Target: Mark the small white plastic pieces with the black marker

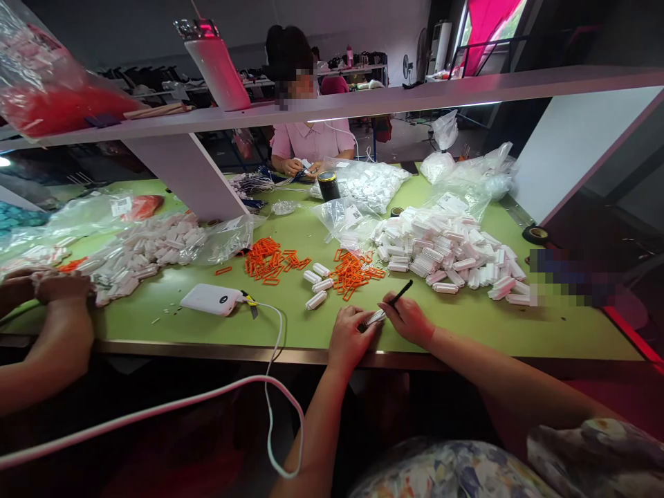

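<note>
My left hand (348, 335) rests at the near edge of the green table (218, 326), its fingers closed on a small white plastic piece (375, 318). My right hand (409, 317) sits just to the right of it and pinches a thin black tool (400, 293) whose tip meets that piece. Three loose white pieces (317, 283) lie just beyond my left hand. Small orange clips (355, 270) lie in a heap ahead of my hands, with another heap of orange clips (268, 259) further left. A big pile of white pieces (450, 253) lies to the right.
A white power bank (211, 299) with a white cable (270, 387) lies at left. Another person's hands (46, 286) work at the far left by a bag of white pieces (150, 247). A person sits across the table under a white shelf (332, 105). A black tape roll (328, 185) stands mid-table.
</note>
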Available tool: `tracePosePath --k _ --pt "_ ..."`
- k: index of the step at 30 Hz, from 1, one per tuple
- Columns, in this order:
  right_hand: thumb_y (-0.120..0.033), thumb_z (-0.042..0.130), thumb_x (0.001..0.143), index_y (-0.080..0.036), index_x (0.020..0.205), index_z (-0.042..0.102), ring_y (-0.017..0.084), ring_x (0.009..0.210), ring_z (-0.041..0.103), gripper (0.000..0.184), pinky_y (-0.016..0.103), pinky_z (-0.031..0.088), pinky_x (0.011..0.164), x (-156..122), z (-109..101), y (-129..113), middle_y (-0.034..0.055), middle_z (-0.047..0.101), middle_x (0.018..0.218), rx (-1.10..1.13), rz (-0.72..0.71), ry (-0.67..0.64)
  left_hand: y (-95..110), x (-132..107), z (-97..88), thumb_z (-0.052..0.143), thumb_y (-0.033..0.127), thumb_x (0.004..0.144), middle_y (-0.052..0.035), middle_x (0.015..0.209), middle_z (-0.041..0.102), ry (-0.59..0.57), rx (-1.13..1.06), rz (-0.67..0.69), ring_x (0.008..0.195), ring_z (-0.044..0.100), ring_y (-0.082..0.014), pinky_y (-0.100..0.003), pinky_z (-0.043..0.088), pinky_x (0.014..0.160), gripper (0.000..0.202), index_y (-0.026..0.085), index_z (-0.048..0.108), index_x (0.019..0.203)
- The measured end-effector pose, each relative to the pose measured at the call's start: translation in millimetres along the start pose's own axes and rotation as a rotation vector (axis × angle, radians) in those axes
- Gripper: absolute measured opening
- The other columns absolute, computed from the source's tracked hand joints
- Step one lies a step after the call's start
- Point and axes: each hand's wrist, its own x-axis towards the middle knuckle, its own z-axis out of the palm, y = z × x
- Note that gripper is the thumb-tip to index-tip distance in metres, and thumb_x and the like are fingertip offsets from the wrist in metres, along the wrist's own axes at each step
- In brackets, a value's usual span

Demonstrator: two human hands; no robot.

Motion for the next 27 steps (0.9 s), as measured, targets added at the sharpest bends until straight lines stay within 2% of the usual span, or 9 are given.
tracePosePath --k 15,23,27 --pt "-0.040 0.039 0.111 -0.021 0.091 0.058 0.020 0.067 0.065 0.034 0.029 0.046 0.065 -1.2 6.0 2.4 0.0065 0.069 0.075 -0.081 -0.058 -0.069 -1.7 -0.9 -0.7 0.076 0.026 0.090 -0.0046 0.092 0.069 -0.007 0.011 0.011 0.096 0.061 -0.0236 -0.040 0.052 0.091 0.014 0.025 0.081 0.103" --pt "-0.039 0.041 0.111 -0.022 0.088 0.056 0.018 0.063 0.062 0.032 0.028 0.046 0.064 1.6 -1.6 -2.4 0.0028 0.066 0.073 0.013 -0.038 0.047 -0.3 -0.8 -0.3 0.079 0.027 0.088 -0.0043 0.092 0.069 0.005 0.019 -0.004 0.097 0.062 -0.0234 -0.039 0.052 0.091 0.016 0.025 0.081 0.103" --pt "-0.040 0.042 0.110 -0.023 0.087 0.057 0.018 0.063 0.060 0.032 0.029 0.048 0.065 1.1 -3.1 -3.5 0.0025 0.065 0.073 0.057 -0.023 0.016 -0.7 -1.0 0.1 0.079 0.026 0.088 -0.0047 0.094 0.070 0.001 0.011 -0.011 0.098 0.062 -0.0237 -0.039 0.052 0.092 0.016 0.024 0.081 0.104"
